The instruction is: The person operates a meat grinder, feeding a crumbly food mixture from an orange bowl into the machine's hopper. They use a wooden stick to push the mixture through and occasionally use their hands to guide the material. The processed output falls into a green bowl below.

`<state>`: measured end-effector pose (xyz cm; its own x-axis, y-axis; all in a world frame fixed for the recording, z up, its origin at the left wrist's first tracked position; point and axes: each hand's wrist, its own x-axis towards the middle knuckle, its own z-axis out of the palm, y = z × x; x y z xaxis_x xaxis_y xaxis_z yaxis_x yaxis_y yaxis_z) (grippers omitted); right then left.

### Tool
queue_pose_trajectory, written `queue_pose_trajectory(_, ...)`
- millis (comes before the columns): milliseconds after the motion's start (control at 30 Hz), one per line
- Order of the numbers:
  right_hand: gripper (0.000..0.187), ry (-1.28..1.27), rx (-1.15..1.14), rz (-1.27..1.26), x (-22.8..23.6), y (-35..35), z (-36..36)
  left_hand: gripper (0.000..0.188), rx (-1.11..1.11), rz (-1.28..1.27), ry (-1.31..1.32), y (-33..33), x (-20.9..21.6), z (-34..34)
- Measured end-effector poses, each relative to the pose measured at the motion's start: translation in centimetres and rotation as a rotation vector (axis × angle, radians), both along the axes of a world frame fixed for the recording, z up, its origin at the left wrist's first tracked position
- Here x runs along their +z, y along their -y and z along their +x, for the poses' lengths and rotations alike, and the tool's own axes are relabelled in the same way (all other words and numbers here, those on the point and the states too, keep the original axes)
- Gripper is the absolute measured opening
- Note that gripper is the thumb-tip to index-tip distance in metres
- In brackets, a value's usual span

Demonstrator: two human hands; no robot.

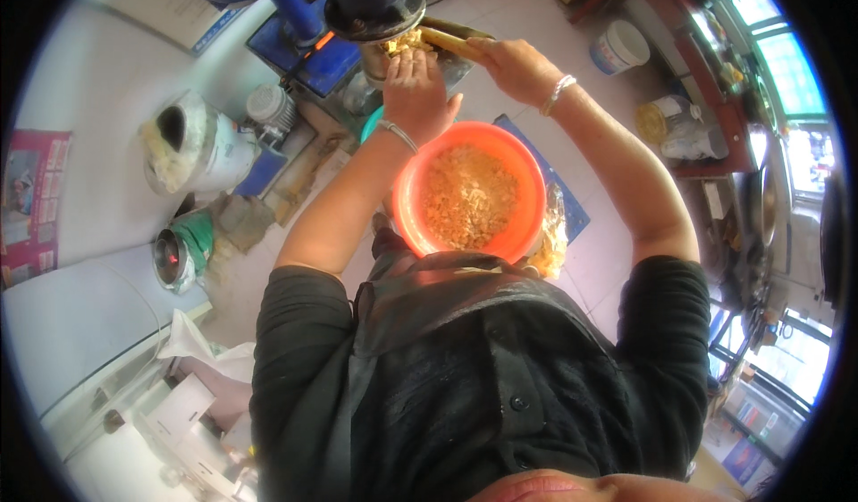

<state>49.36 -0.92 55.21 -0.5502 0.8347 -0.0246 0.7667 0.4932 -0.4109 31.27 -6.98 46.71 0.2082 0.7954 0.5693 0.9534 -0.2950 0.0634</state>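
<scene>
My right hand point(517, 73) is closed round a yellowish wooden stick point(451, 42), whose far end reaches toward the underside of a blue machine point(375, 6) with a round metal flange. Beside it my left hand point(416, 91) lies with fingers stretched out, palm down, against yellow crumbly pieces point(404, 42) below the flange. What the left palm covers is hidden. Nearer to me, below both wrists, stands an orange-red basin point(407, 194) holding a heap of tan crumbs point(469, 194).
A clear bag with yellowish contents point(550, 243) lies right of the basin. To the left are an electric motor point(271, 106), a white drum-shaped vessel point(201, 149) and a green-wrapped pot point(183, 252). A white bucket point(619, 48) stands at the far right, near a reddish-brown bench point(706, 73).
</scene>
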Motion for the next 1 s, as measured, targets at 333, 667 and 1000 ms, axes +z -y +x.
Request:
queue_pose_trajectory(333,0.039,0.2,0.092,0.135,-0.5,-1.5,-0.4,0.074,-0.005,-0.015,-0.036,-0.1,0.2,0.0)
queue_pose_trajectory(667,0.045,0.265,0.117,0.186,2.8,3.4,2.8,0.067,0.012,0.003,-0.091,0.1,0.5,-0.1)
queue_pose_trajectory(1000,0.047,0.272,0.099,0.219,0.8,3.3,0.7,0.074,0.017,-0.126,-0.067,0.2,0.9,0.2)
